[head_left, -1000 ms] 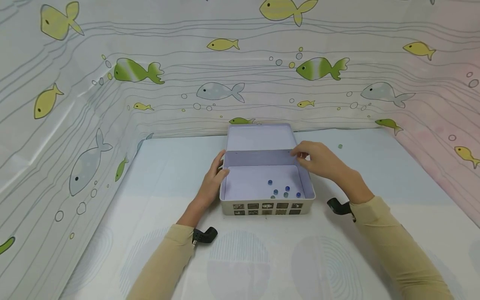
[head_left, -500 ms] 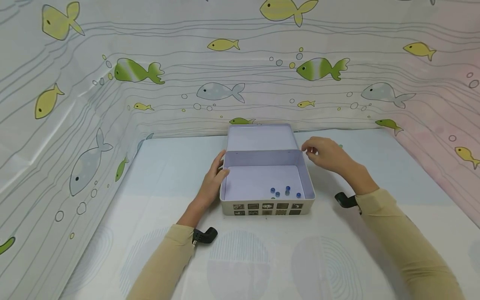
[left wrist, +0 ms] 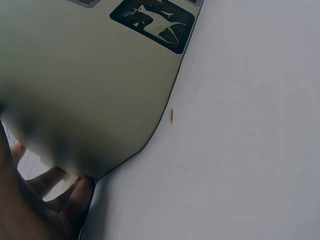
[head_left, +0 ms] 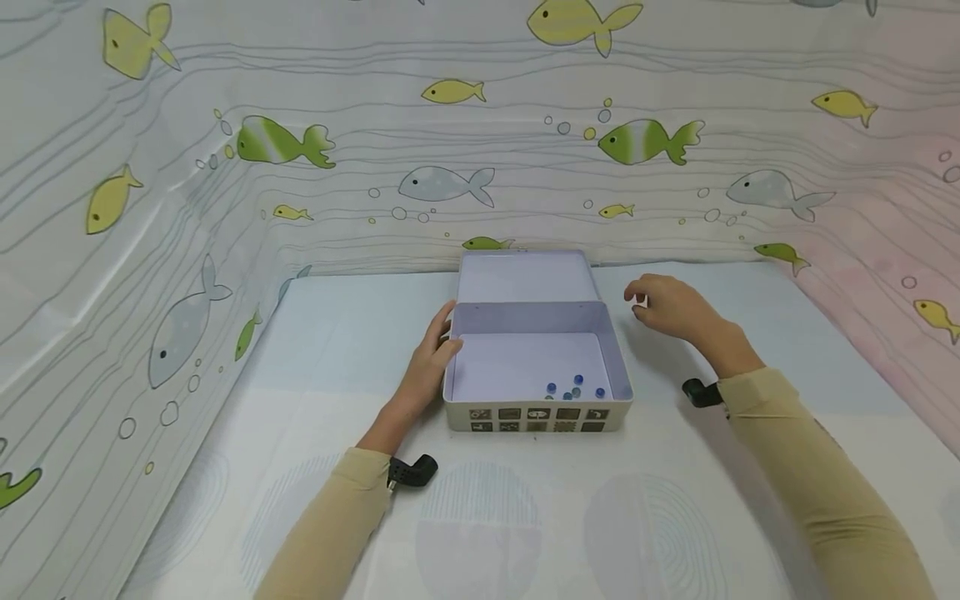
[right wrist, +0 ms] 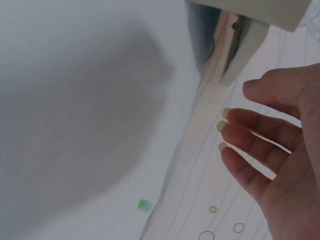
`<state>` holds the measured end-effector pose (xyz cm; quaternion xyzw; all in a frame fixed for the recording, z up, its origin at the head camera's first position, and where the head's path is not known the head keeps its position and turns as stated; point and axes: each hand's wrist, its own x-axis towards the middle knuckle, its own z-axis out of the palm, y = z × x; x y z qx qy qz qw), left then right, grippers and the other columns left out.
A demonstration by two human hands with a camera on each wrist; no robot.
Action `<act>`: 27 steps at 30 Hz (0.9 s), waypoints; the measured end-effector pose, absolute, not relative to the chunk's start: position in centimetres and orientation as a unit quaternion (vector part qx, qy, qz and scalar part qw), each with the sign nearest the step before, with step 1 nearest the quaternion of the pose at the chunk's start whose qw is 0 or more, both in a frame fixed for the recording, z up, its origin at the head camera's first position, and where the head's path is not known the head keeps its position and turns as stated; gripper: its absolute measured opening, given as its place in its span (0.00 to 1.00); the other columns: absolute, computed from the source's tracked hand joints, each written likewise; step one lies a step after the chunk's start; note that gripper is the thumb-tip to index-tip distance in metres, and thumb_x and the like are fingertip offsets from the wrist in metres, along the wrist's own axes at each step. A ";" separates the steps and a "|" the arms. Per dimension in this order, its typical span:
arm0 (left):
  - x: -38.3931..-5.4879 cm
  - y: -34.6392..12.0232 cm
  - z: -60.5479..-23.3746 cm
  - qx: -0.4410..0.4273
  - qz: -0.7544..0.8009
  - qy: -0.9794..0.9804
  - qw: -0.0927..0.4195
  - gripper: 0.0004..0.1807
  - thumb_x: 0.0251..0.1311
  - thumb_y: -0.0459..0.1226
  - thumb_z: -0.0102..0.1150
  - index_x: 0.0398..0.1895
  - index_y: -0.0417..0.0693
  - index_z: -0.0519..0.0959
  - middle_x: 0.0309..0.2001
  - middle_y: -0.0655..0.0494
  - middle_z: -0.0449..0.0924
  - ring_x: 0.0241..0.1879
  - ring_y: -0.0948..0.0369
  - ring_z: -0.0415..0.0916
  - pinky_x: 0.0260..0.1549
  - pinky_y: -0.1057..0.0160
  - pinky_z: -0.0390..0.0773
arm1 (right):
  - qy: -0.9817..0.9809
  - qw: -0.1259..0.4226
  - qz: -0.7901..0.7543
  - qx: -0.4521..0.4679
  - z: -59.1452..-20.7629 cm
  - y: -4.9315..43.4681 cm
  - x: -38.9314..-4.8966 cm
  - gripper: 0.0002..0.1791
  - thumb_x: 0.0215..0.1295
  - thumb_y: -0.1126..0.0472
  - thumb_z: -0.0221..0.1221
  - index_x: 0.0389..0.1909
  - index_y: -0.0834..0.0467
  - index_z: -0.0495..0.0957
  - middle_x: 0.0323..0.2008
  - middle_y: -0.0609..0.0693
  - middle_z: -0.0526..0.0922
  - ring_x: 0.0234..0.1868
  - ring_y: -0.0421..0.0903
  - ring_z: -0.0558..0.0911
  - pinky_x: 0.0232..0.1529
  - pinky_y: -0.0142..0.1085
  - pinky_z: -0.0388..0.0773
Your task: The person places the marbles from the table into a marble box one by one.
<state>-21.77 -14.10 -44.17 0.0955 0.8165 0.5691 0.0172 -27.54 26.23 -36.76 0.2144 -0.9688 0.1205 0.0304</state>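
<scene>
A tin box (head_left: 538,415) with its hinged lid (head_left: 525,277) raised stands on the table; its inside is pale lilac. My left hand (head_left: 425,365) grips its left wall, thumb over the rim and fingers along the outside. Several small blue and greenish marbles (head_left: 578,380) lie near the front right of the box floor. To the right of the box my right hand (head_left: 670,306) hovers with loosely bent fingers, nothing between them. A green marble (right wrist: 145,205) rests on the table in the right wrist view; the right hand hides it in the head view.
A pale tablecloth (head_left: 480,517) with circle prints covers the table. Behind and at both sides rises a fish-printed sheet (head_left: 345,217), close behind the raised lid. Black wrist cameras (head_left: 414,471) sit at both sleeves.
My right hand has moved from the box's back right corner outward to the right. Some marbles in the box have rolled toward its front wall. The left hand keeps its grip.
</scene>
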 end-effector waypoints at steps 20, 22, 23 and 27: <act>-20.0 -13.9 -41.1 0.113 0.565 0.816 0.039 0.35 0.74 0.41 0.41 0.81 0.62 0.44 0.78 0.44 0.52 0.76 0.44 0.55 0.71 0.38 0.60 | -0.984 -0.002 0.048 0.170 -37.5 29.9 -29.7 0.19 0.59 0.66 0.57 0.53 0.62 0.80 0.49 0.62 0.81 0.47 0.59 0.80 0.47 0.56 0.76; -20.6 -14.1 -41.9 0.114 0.566 0.815 0.036 0.35 0.74 0.42 0.41 0.81 0.65 0.44 0.78 0.45 0.53 0.76 0.45 0.55 0.71 0.38 0.59 | -0.985 -0.002 0.048 0.166 -37.5 30.3 -29.8 0.20 0.59 0.67 0.56 0.53 0.62 0.80 0.50 0.62 0.80 0.47 0.58 0.79 0.46 0.56 0.76; -20.9 -14.2 -42.4 0.114 0.567 0.815 0.033 0.35 0.74 0.43 0.42 0.80 0.66 0.44 0.78 0.46 0.53 0.76 0.45 0.55 0.71 0.38 0.59 | -0.985 -0.003 0.048 0.163 -37.6 30.4 -29.9 0.20 0.58 0.67 0.56 0.53 0.62 0.80 0.51 0.62 0.80 0.47 0.58 0.79 0.46 0.56 0.76; -21.8 -14.3 -44.0 0.113 0.565 0.817 0.018 0.34 0.74 0.47 0.42 0.79 0.75 0.45 0.78 0.50 0.55 0.76 0.48 0.56 0.71 0.38 0.59 | -0.987 -0.015 0.050 0.151 -37.7 31.0 -30.1 0.21 0.58 0.68 0.55 0.55 0.62 0.79 0.54 0.64 0.78 0.48 0.59 0.78 0.45 0.58 0.76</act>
